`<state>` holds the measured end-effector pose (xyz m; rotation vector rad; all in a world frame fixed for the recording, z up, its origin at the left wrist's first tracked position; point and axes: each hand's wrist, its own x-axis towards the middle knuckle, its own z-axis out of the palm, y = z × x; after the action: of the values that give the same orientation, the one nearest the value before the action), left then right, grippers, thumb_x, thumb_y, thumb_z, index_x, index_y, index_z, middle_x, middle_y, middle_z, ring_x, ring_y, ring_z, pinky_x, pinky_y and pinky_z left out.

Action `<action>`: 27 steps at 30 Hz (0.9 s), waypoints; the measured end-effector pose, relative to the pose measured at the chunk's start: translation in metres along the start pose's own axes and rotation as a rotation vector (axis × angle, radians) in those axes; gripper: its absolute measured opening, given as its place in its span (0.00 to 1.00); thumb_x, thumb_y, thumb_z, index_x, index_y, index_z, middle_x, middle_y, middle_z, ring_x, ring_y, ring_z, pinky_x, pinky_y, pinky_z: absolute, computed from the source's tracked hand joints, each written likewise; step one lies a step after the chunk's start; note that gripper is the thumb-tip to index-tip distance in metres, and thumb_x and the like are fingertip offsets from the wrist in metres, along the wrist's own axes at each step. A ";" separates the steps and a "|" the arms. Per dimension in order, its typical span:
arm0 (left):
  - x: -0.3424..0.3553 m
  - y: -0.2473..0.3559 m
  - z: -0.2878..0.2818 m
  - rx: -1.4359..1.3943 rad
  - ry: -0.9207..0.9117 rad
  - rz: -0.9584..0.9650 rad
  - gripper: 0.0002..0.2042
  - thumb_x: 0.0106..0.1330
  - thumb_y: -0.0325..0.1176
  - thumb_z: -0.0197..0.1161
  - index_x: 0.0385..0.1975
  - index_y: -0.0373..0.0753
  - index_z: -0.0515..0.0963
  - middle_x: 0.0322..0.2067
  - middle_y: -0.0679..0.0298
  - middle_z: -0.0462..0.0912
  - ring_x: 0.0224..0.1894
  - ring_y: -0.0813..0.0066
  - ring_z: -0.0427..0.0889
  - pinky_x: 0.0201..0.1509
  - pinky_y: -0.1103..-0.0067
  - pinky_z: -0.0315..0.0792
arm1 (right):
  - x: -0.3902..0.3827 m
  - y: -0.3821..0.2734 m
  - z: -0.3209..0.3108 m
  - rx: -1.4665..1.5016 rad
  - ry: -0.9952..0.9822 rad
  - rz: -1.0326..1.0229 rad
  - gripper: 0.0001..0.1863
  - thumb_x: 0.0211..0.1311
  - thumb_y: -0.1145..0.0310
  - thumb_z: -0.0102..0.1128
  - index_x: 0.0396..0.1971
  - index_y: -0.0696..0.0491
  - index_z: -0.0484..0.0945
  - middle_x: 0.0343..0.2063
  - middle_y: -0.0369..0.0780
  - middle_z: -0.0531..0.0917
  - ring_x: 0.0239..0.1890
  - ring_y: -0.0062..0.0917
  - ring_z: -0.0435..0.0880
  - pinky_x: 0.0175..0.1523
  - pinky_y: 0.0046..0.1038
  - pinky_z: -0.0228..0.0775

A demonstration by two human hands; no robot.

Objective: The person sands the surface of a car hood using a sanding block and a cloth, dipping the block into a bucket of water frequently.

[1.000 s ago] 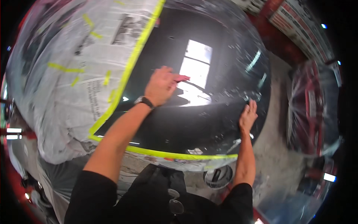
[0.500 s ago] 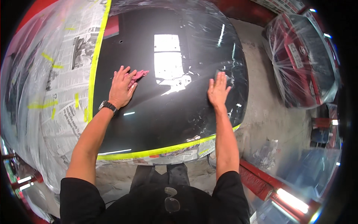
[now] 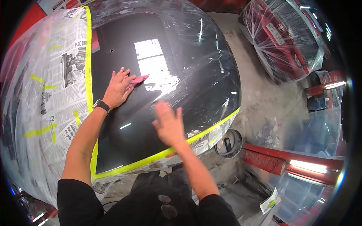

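A glossy black car panel (image 3: 117, 41), wet in places, spreads out in front of me. My left hand (image 3: 118, 88), with a black watch (image 3: 102, 106) on its wrist, lies on the panel over a crumpled pink cloth (image 3: 140, 78). The cloth pokes out beside its thumb and fingers. Nearer to me and to the right, my right hand (image 3: 169, 123) is blurred over the panel. The edge of a small grey flat piece (image 3: 155, 101) shows at its fingertips; most of it is hidden under them.
Yellow tape (image 3: 89, 67) borders the panel, with newspaper (image 3: 73, 75) and plastic film (image 3: 26, 94) on the left. A bucket (image 3: 241, 145) stands by the panel's near right corner. Farther right are a plastic-wrapped red car (image 3: 281, 41) and a red beam (image 3: 262, 160).
My right hand has swept left and nearer across the panel with the grey piece. The left hand stays on the pink cloth. The whole view has shifted, and the bucket now shows more.
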<state>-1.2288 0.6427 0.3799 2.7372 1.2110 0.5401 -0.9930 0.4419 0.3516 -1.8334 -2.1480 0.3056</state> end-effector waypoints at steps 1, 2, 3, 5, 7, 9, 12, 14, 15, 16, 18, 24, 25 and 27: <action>-0.003 -0.010 -0.001 0.051 0.011 0.001 0.21 0.71 0.38 0.66 0.64 0.47 0.78 0.67 0.50 0.73 0.75 0.45 0.64 0.79 0.49 0.55 | 0.018 0.029 -0.003 -0.047 0.089 0.086 0.36 0.78 0.49 0.47 0.78 0.51 0.57 0.80 0.42 0.56 0.81 0.36 0.54 0.78 0.64 0.42; 0.001 -0.005 0.000 0.036 0.065 -0.022 0.20 0.71 0.38 0.66 0.62 0.47 0.79 0.66 0.50 0.74 0.75 0.46 0.65 0.78 0.50 0.56 | 0.034 0.061 -0.009 -0.098 0.172 0.185 0.33 0.78 0.51 0.47 0.77 0.50 0.61 0.79 0.42 0.58 0.81 0.36 0.54 0.78 0.65 0.42; 0.008 0.001 0.003 0.018 0.077 -0.015 0.20 0.71 0.38 0.66 0.62 0.47 0.79 0.66 0.50 0.74 0.75 0.46 0.65 0.78 0.50 0.56 | 0.052 0.101 -0.027 -0.032 0.203 0.335 0.32 0.79 0.51 0.45 0.76 0.51 0.62 0.78 0.42 0.59 0.81 0.36 0.54 0.77 0.67 0.42; 0.022 0.012 0.013 -0.023 0.125 0.015 0.19 0.71 0.39 0.65 0.60 0.47 0.80 0.65 0.51 0.75 0.73 0.46 0.67 0.78 0.50 0.57 | 0.075 0.158 -0.053 0.039 0.225 0.629 0.33 0.81 0.50 0.41 0.76 0.54 0.60 0.79 0.43 0.57 0.81 0.39 0.53 0.78 0.65 0.39; 0.026 0.010 0.018 -0.030 0.141 0.012 0.19 0.71 0.39 0.65 0.60 0.47 0.80 0.64 0.51 0.76 0.73 0.47 0.67 0.78 0.51 0.58 | 0.087 0.142 -0.030 -0.027 0.287 0.681 0.35 0.81 0.50 0.40 0.77 0.56 0.58 0.80 0.45 0.56 0.82 0.40 0.51 0.79 0.63 0.38; 0.018 -0.006 0.017 -0.016 0.147 -0.010 0.18 0.71 0.39 0.65 0.59 0.47 0.80 0.64 0.52 0.76 0.72 0.47 0.68 0.78 0.51 0.58 | 0.067 0.069 0.012 -0.134 0.231 0.447 0.36 0.80 0.50 0.41 0.78 0.58 0.55 0.80 0.46 0.54 0.82 0.42 0.49 0.80 0.63 0.38; 0.008 -0.028 0.007 0.028 0.149 -0.059 0.18 0.71 0.39 0.65 0.60 0.48 0.80 0.63 0.52 0.77 0.72 0.47 0.69 0.77 0.51 0.59 | 0.015 -0.066 0.026 -0.018 0.027 0.183 0.38 0.78 0.50 0.47 0.79 0.55 0.54 0.81 0.45 0.53 0.82 0.40 0.52 0.79 0.63 0.39; 0.010 -0.024 0.008 0.031 0.148 -0.048 0.18 0.70 0.38 0.65 0.60 0.48 0.80 0.63 0.53 0.77 0.72 0.48 0.69 0.77 0.51 0.59 | 0.011 -0.053 0.020 0.032 -0.027 0.100 0.37 0.75 0.52 0.53 0.78 0.51 0.57 0.80 0.43 0.57 0.80 0.38 0.56 0.78 0.65 0.42; 0.016 -0.017 0.009 0.022 0.155 -0.043 0.18 0.70 0.38 0.65 0.60 0.48 0.80 0.63 0.53 0.77 0.72 0.48 0.69 0.77 0.51 0.59 | 0.023 -0.011 0.017 -0.032 0.063 0.116 0.34 0.74 0.53 0.53 0.76 0.50 0.61 0.77 0.43 0.62 0.80 0.38 0.58 0.76 0.66 0.45; 0.018 -0.013 0.010 0.008 0.148 -0.043 0.18 0.70 0.38 0.64 0.59 0.48 0.80 0.63 0.53 0.77 0.71 0.47 0.69 0.77 0.51 0.59 | 0.047 0.032 0.000 -0.037 0.143 0.212 0.31 0.76 0.55 0.51 0.74 0.51 0.64 0.76 0.44 0.64 0.79 0.40 0.59 0.76 0.67 0.46; 0.034 0.004 0.015 -0.027 0.172 -0.031 0.18 0.70 0.38 0.64 0.59 0.47 0.80 0.63 0.53 0.77 0.71 0.47 0.69 0.78 0.52 0.59 | 0.086 0.125 -0.042 -0.042 0.271 0.440 0.27 0.81 0.56 0.43 0.71 0.54 0.66 0.75 0.45 0.66 0.78 0.43 0.61 0.75 0.66 0.49; 0.017 -0.017 0.009 0.008 0.123 -0.069 0.20 0.70 0.38 0.66 0.61 0.47 0.79 0.64 0.52 0.76 0.72 0.49 0.68 0.78 0.54 0.58 | 0.092 0.059 0.021 -0.126 0.204 0.420 0.37 0.80 0.48 0.43 0.78 0.56 0.55 0.80 0.46 0.55 0.82 0.40 0.52 0.79 0.61 0.43; 0.013 -0.020 0.015 0.008 0.117 -0.077 0.20 0.70 0.38 0.66 0.61 0.47 0.79 0.64 0.52 0.76 0.72 0.48 0.68 0.78 0.54 0.58 | 0.063 0.014 0.031 -0.101 0.150 0.336 0.39 0.78 0.47 0.46 0.78 0.56 0.55 0.80 0.46 0.54 0.82 0.40 0.52 0.79 0.61 0.42; 0.004 -0.026 0.008 0.042 0.105 -0.103 0.20 0.70 0.37 0.65 0.61 0.47 0.79 0.64 0.52 0.76 0.72 0.48 0.68 0.78 0.54 0.59 | 0.012 -0.054 0.035 0.047 0.024 0.195 0.40 0.75 0.48 0.51 0.79 0.54 0.54 0.80 0.45 0.55 0.82 0.40 0.53 0.79 0.60 0.43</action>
<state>-1.2409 0.6636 0.3673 2.6921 1.3940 0.6606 -1.0573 0.4461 0.3394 -2.0120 -1.9324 0.3716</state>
